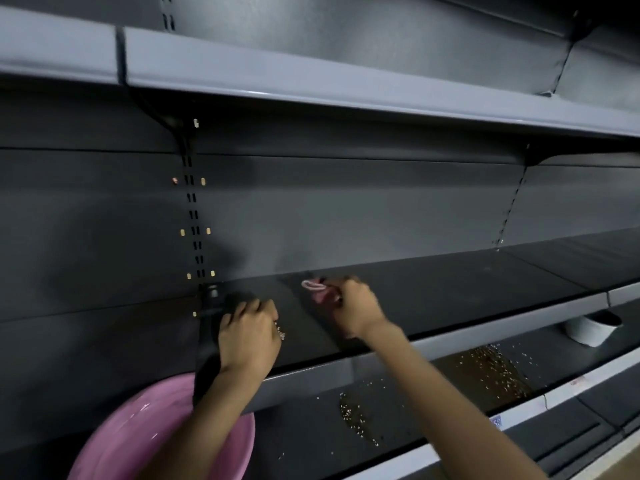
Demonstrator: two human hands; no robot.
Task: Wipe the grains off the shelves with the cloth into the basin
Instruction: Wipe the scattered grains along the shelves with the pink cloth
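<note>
Gripping pink cloth (320,292) in right hand (356,306) on shelf (450,289). Left hand (247,336) curled beside grains (281,332); grasp unclear. Pink basin (138,431) below left hand.

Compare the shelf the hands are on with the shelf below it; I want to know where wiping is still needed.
The upper shelf shows only a few grains beside the left hand; the lower shelf carries two broad scattered patches. The upper shelf has the right hand holding a pink cloth on it; the lower has a white bowl. Both are dark metal.
</note>
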